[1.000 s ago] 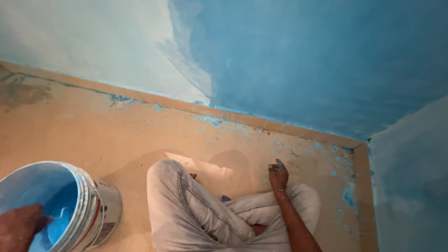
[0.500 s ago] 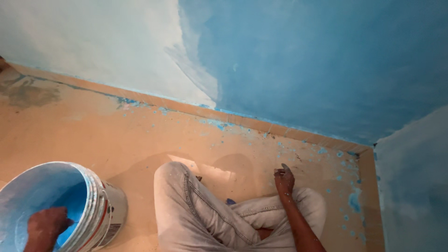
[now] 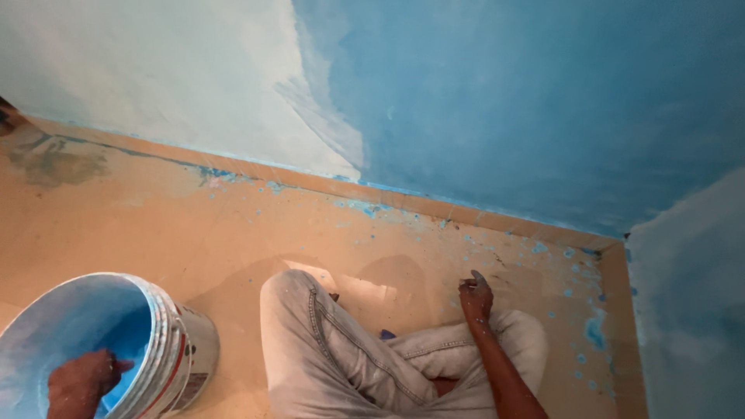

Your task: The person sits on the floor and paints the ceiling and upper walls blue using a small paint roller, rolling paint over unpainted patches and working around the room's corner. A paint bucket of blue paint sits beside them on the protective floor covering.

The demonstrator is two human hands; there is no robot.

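Note:
I sit cross-legged on a tan floor in pale grey trousers. My left hand reaches down inside a white paint bucket whose inner wall is coated with blue paint. Its fingers are curled, and I cannot see whether they hold anything. My right hand rests with curled fingers on the floor beside my right knee, with nothing clearly in it. The wall ahead is pale on the left and freshly painted blue on the right.
A tan skirting strip runs along the foot of the wall. Blue paint drips spot the floor near the right corner, where a pale side wall meets the blue one. A dark smudge marks the floor at far left.
My left hand has moved from the bucket's left rim deeper into the bucket. My right hand has stayed by my knee. The view has shifted slightly.

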